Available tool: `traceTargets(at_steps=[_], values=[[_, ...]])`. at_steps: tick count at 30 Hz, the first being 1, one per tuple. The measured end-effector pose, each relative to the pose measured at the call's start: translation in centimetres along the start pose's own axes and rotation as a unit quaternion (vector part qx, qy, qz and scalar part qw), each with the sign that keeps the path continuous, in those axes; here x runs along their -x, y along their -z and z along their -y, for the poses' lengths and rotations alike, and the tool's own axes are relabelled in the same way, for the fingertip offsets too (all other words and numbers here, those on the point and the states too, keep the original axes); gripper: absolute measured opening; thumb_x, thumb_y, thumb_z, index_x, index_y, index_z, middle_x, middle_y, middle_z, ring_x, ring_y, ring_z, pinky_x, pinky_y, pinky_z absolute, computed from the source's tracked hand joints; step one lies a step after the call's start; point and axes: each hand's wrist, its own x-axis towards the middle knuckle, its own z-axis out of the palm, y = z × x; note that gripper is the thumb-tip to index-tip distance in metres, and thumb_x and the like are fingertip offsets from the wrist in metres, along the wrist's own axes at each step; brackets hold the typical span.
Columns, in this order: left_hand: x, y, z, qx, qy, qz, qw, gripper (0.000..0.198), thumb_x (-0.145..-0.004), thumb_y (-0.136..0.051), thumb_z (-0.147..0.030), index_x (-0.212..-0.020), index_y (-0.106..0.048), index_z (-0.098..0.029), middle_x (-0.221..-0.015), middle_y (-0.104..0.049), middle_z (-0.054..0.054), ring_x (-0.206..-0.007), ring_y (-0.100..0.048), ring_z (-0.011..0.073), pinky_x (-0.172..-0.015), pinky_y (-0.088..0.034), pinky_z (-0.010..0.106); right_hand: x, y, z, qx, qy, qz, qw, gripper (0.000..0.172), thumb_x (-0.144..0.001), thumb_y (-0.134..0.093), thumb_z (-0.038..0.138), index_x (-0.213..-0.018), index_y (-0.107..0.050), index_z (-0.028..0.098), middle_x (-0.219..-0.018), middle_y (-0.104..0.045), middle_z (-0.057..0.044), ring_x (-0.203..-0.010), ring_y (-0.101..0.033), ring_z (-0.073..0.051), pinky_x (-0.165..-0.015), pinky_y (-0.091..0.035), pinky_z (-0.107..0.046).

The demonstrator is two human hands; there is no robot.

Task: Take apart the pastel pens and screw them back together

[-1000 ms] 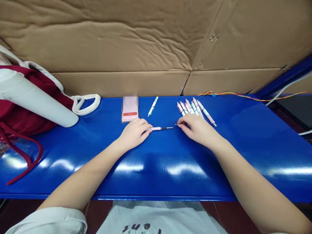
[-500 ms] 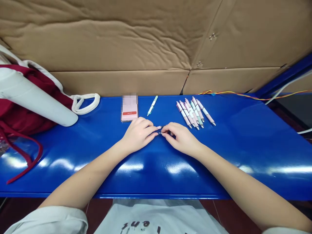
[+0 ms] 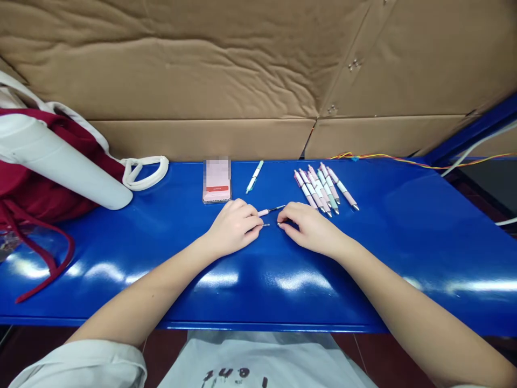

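Note:
My left hand (image 3: pixel 237 227) is closed in a pinch on a thin pen part, likely a refill, whose narrow metallic end (image 3: pixel 265 224) sticks out to the right. Just behind these fingers is a pale pink pen barrel (image 3: pixel 263 213) with a dark, thin refill (image 3: pixel 277 208) reaching toward the other hand; whether the fingers touch it I cannot tell. Across a small gap, my right hand (image 3: pixel 307 226) has thumb and forefinger pinched on a small silvery pen tip (image 3: pixel 279 223), mostly covered. Both hands rest low over the blue table (image 3: pixel 258 302).
Several pink and green pens (image 3: pixel 323 188) lie grouped at right. One green-and-white pen (image 3: pixel 254 177) lies alone beside a phone (image 3: pixel 217 195). A maroon bag (image 3: pixel 48 188) with a white cylinder (image 3: pixel 81 167) occupies the left. Cardboard (image 3: pixel 202 137) stands behind; coloured wires (image 3: pixel 388 156) run along the back edge.
My right hand has drawn slightly away to the right, opening a gap from the left fingertips. The thin metallic end and more of the pink barrel now show.

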Motion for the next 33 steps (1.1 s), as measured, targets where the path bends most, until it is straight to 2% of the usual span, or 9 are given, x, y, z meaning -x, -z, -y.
traceTargets(at_steps=[5, 10, 13, 17, 20, 23, 26, 33], values=[[0.0, 0.4, 0.0, -0.022, -0.007, 0.003, 1.000, 0.020, -0.087, -0.054, -0.028, -0.092, -0.071, -0.021, -0.090, -0.065, 0.006, -0.083, -0.050, 0.0189, -0.074, -0.040, 0.034, 0.3, 0.3, 0.3, 0.028, -0.005, 0.016, 0.999, 0.013, -0.082, -0.054, 0.019, -0.094, -0.061, 0.018, -0.091, -0.060, -0.007, -0.085, -0.053, -0.021, -0.079, -0.041, -0.034], [0.0, 1.6, 0.3, -0.045, 0.025, 0.018, 0.999, 0.023, -0.085, -0.056, -0.032, -0.098, -0.068, -0.018, -0.094, -0.062, 0.007, -0.085, -0.051, 0.0197, -0.077, -0.042, 0.035, -0.1, -0.6, 1.1, 0.077, 0.010, -0.028, 0.997, 0.019, -0.086, -0.054, 0.028, -0.098, -0.064, 0.016, -0.091, -0.058, -0.008, -0.084, -0.049, -0.021, -0.076, -0.037, -0.034], [0.3, 2.1, 0.9, -0.064, 0.065, 0.053, 0.994, 0.028, -0.084, -0.058, -0.039, -0.098, -0.068, -0.017, -0.092, -0.062, 0.007, -0.084, -0.052, 0.0208, -0.077, -0.043, 0.035, -0.4, -1.3, 1.6, 0.111, 0.043, -0.035, 0.992, 0.018, -0.088, -0.051, 0.026, -0.092, -0.067, 0.018, -0.090, -0.057, -0.008, -0.081, -0.047, -0.020, -0.073, -0.034, -0.033], [0.5, 2.2, 1.3, -0.061, 0.086, 0.085, 0.991, 0.023, -0.090, -0.050, -0.033, -0.094, -0.067, -0.018, -0.085, -0.063, 0.005, -0.080, -0.055, 0.0191, -0.075, -0.043, 0.033, -0.5, -1.4, 1.8, 0.120, 0.067, -0.059, 0.989, 0.020, -0.090, -0.048, 0.022, -0.085, -0.067, 0.018, -0.087, -0.059, -0.008, -0.079, -0.047, -0.020, -0.070, -0.034, -0.034], [0.5, 2.3, 1.4, -0.039, 0.097, 0.050, 0.993, 0.022, -0.092, -0.047, -0.031, -0.096, -0.064, -0.018, -0.089, -0.063, 0.005, -0.083, -0.058, 0.0184, -0.076, -0.045, 0.032, -0.3, -0.5, 1.4, 0.073, 0.053, -0.126, 0.988, 0.016, -0.090, -0.047, 0.022, -0.086, -0.063, 0.018, -0.086, -0.063, -0.008, -0.081, -0.053, -0.021, -0.073, -0.039, -0.035], [0.5, 2.5, 1.5, -0.027, 0.111, 0.007, 0.993, 0.023, -0.093, -0.044, -0.032, -0.095, -0.062, -0.017, -0.090, -0.064, 0.005, -0.082, -0.059, 0.0180, -0.076, -0.046, 0.031, 0.2, 0.7, 0.4, 0.033, -0.004, -0.225, 0.974, 0.012, -0.089, -0.047, 0.022, -0.088, -0.059, 0.021, -0.083, -0.064, -0.006, -0.079, -0.058, -0.021, -0.073, -0.043, -0.036], [0.5, 2.7, 1.5, -0.033, 0.109, -0.013, 0.993, 0.024, -0.094, -0.044, -0.031, -0.097, -0.063, -0.017, -0.090, -0.064, 0.005, -0.083, -0.060, 0.0175, -0.075, -0.047, 0.030, 0.4, 1.2, -0.3, 0.030, -0.044, -0.272, 0.961, 0.010, -0.088, -0.048, 0.022, -0.088, -0.058, 0.022, -0.081, -0.064, -0.005, -0.075, -0.060, -0.021, -0.070, -0.046, -0.035], [0.7, 2.7, 1.3, -0.064, 0.085, 0.002, 0.994, 0.024, -0.093, -0.045, -0.031, -0.101, -0.064, -0.017, -0.093, -0.063, 0.006, -0.085, -0.060, 0.0189, -0.076, -0.048, 0.032, 0.1, 0.2, -0.1, 0.053, 0.008, -0.219, 0.974, 0.011, -0.089, -0.048, 0.019, -0.087, -0.058, 0.019, -0.082, -0.066, -0.007, -0.079, -0.061, -0.021, -0.075, -0.047, -0.036]])
